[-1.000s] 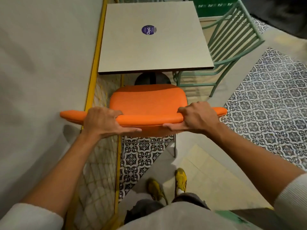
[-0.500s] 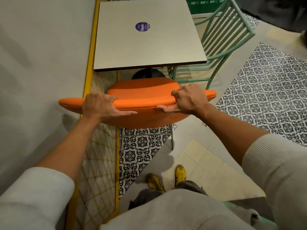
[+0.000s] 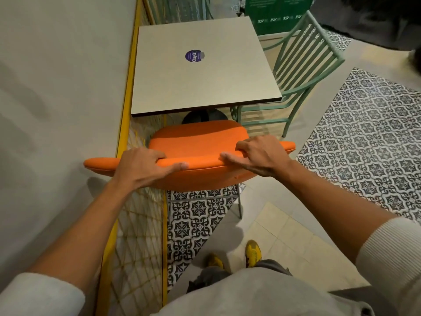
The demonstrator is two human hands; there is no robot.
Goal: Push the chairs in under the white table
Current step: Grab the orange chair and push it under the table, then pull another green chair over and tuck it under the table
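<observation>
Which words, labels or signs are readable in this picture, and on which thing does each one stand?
"ClayG": on the round purple sticker on the white table; its smaller print is too small to read.
Green sign behind the table: white lettering, too blurred to read.
Nothing else carries text.

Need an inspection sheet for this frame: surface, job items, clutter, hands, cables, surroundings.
Surface: white table bare except a round purple sticker.
Job's things: orange chair seat not yet under the table edge; green chair at the table's right side, partly tucked under.
Clutter: nothing seen.
Grippers: left hand and right hand both grip the orange backrest top, fingers curled over it.
Cables: nothing seen.
Surroundings: wall close on the left, patterned floor tiles on the right.
</observation>
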